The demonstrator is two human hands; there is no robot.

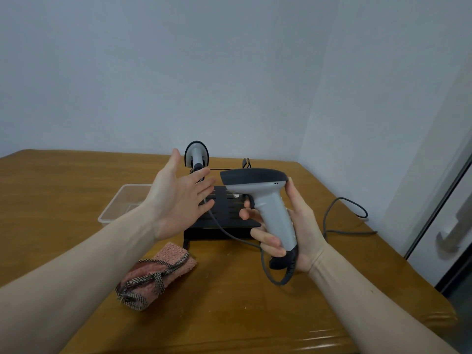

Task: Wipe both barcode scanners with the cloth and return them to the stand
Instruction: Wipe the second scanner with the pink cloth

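Observation:
My right hand (pixel 296 226) grips the handle of a grey and black barcode scanner (pixel 265 198), held upright above the table with its head pointing left. My left hand (pixel 178 198) is raised beside it, palm open and fingers spread, touching nothing. A second grey scanner (pixel 196 154) stands upright at the back of the black slotted stand (pixel 224 221). The pink cloth (pixel 155 274) with a checked border lies crumpled on the wooden table (pixel 229 302), below my left forearm.
A clear plastic container (pixel 122 203) sits left of the stand. The held scanner's grey cable (pixel 342 215) loops across the table to the right. A wall corner lies behind and a door with a handle (pixel 449 233) at the right edge.

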